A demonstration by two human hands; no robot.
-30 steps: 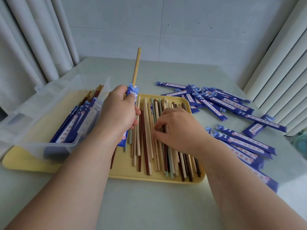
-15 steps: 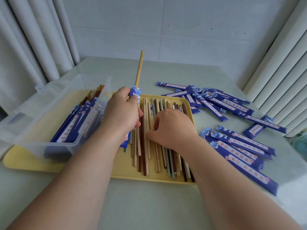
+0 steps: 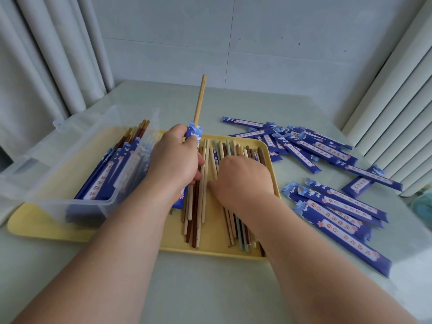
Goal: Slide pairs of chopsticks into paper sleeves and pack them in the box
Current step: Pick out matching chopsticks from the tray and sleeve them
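My left hand (image 3: 174, 160) grips a blue paper sleeve (image 3: 193, 134) held upright, with one tan chopstick (image 3: 200, 101) sticking out of its top. My right hand (image 3: 240, 178) lies palm down on the loose chopsticks (image 3: 201, 195) of mixed colours spread over the yellow tray (image 3: 210, 250); its fingertips touch them, and I cannot see whether it grips one. The clear plastic box (image 3: 70, 160) on the tray's left end holds several sleeved pairs (image 3: 105, 181).
Many empty blue sleeves (image 3: 301, 146) are scattered on the table to the right of the tray, with a nearer heap (image 3: 336, 211) at my right forearm. Curtains hang on the left and a ribbed white panel stands on the right.
My right hand has slid left across the loose chopsticks, pushing some aside and opening a gap on the tray. My left hand with the sleeve has stayed almost still.
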